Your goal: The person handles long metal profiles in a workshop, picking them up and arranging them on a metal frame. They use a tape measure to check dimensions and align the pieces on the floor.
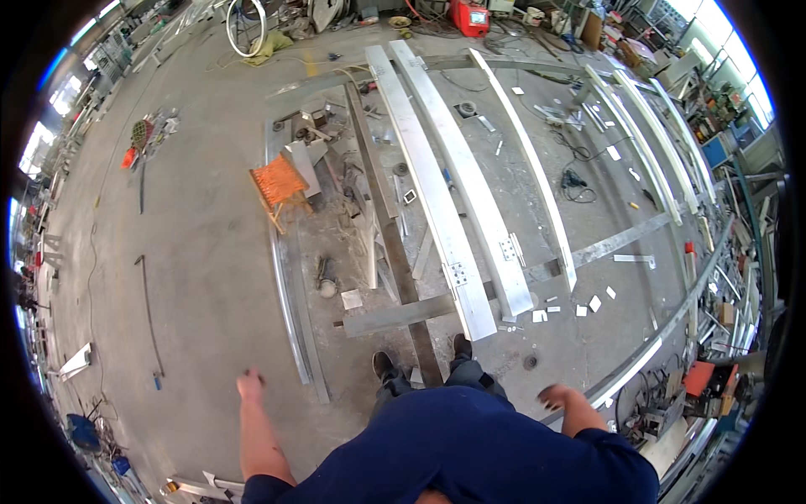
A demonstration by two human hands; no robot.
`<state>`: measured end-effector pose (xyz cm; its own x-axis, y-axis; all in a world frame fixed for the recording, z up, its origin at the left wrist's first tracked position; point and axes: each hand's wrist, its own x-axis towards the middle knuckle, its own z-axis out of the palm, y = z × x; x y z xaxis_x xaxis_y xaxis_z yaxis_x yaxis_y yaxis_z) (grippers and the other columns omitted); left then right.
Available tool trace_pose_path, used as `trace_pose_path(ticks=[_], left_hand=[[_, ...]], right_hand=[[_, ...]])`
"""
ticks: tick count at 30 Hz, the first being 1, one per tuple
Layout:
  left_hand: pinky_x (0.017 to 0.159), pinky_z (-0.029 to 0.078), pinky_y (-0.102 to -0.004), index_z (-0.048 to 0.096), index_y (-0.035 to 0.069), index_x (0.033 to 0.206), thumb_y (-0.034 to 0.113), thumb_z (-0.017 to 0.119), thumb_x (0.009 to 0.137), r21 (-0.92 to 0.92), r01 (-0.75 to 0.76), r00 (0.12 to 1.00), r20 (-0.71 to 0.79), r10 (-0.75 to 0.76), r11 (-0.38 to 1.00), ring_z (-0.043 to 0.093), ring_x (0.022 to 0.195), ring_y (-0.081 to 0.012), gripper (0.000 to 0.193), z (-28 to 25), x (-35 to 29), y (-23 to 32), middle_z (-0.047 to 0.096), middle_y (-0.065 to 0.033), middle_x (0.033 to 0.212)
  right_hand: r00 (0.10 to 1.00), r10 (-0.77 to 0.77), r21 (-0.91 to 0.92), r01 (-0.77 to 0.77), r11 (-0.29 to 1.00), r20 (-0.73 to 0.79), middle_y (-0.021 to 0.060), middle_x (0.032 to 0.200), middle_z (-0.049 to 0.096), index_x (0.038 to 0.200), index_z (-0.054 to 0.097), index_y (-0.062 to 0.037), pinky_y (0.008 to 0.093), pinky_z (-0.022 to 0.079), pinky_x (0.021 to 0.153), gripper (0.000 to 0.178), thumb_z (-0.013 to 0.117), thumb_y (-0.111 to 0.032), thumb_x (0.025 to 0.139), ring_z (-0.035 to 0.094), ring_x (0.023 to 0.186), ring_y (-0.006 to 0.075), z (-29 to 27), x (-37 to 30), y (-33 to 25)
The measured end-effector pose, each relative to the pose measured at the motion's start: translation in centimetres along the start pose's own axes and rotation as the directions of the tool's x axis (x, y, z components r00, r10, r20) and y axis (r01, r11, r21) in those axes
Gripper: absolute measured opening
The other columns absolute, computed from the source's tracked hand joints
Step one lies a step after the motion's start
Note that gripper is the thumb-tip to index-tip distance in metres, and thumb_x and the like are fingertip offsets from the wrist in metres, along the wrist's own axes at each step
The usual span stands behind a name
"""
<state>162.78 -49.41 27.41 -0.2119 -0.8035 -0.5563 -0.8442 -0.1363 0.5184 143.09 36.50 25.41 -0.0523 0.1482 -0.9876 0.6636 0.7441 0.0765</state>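
My left hand (249, 385) hangs out to the left above bare concrete, loosely bent, with nothing visible in it. Out to the right, my right hand (553, 396) is held away from my body, its darkened fingers slightly curled and apart from the thumb. Neither hand touches anything. Ahead of my feet, two long silvery-white beams, a left one (428, 185) and a right one (467, 185), rest across a grey steel crossbar (399, 314). Each carries a small plate with holes near its close end. A thinner white bar (529, 160) lies farther right.
An orange-topped folding stool (279, 181) stands left of the beams, beside scrap metal. Long metal tubes (285, 294) lie on the floor near my left foot. More pale bars (642, 143) lie at the far right. A coiled cable (577, 186), offcuts (594, 303) and a red machine (470, 18) are around.
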Motion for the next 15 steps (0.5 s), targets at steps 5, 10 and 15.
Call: trace_pose_path(ticks=[5,10,15], left_hand=[[0.047,0.043,-0.0312,0.061,0.001,0.082,0.023,0.059,0.092,-0.221,-0.095,0.987,0.105,0.121,0.971,0.054,0.053,-0.0161,0.025,2.5,5.9,4.5,0.057,-0.0063,0.064],[0.057,0.052,-0.0342,0.065,-0.006,0.1,0.03,0.067,0.087,0.371,-0.265,0.791,0.612,-0.02,0.89,0.063,0.062,-0.0199,0.038,11.2,0.3,3.4,0.066,-0.0129,0.076],[0.059,0.053,-0.0333,0.065,-0.006,0.103,0.033,0.069,0.086,0.261,-0.331,0.647,0.762,0.017,0.907,0.065,0.065,-0.0207,0.043,14.9,-7.5,2.4,0.067,-0.0128,0.079]], right_hand=[[0.96,-0.194,0.311,0.251,0.916,-0.202,0.0078,0.097,0.069,0.117,0.063,-0.0018,0.032,0.055,0.064,0.037,0.064,-0.024,0.088,0.066,0.077,0.0187,9.9,-5.7,0.4],[0.83,-0.174,0.448,0.448,0.773,-0.53,0.0095,0.085,0.066,0.114,0.062,0.0012,0.0325,0.053,0.059,0.033,0.064,-0.018,0.087,0.063,0.068,0.0184,13.8,-6.1,1.4],[0.894,-0.129,0.543,0.369,0.754,-0.429,0.0091,0.089,0.068,0.11,0.065,0.0004,0.0335,0.054,0.061,0.033,0.068,-0.022,0.085,0.065,0.07,0.0195,16.2,-4.4,4.7]])
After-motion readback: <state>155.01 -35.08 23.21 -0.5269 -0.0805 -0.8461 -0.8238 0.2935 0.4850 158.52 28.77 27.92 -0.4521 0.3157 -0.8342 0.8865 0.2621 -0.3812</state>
